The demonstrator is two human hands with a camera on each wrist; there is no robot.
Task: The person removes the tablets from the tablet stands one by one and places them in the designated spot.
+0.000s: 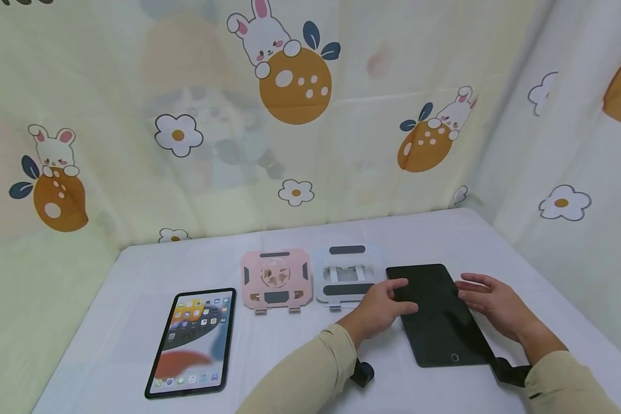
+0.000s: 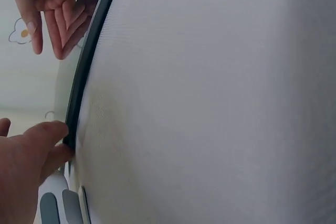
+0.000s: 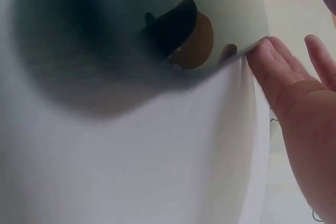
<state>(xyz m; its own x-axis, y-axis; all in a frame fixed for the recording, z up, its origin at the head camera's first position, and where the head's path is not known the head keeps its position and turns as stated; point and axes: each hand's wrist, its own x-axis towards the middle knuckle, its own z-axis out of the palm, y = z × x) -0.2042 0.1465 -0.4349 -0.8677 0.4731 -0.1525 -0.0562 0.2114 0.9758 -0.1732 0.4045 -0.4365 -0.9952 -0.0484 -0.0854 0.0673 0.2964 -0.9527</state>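
Observation:
A black tablet with a small round button mark near its lower edge (image 1: 440,322) lies on the white table in the head view, at the right. My left hand (image 1: 375,310) is at its left side, thumb and fingertips by the edge. In the left wrist view, those fingers (image 2: 50,132) meet the tablet's dark edge (image 2: 86,72). Across the tablet is my right hand (image 1: 497,305), fingers extended. The right wrist view has its fingertips (image 3: 265,59) right at the edge of the glossy tablet (image 3: 121,30).
A second tablet (image 1: 194,345) with a lit screen of app icons lies at the left. Behind, a pink folding stand (image 1: 302,270) and a pale blue one (image 1: 321,270) lie flat side by side. A printed curtain (image 1: 341,172) hangs along the table's back and right.

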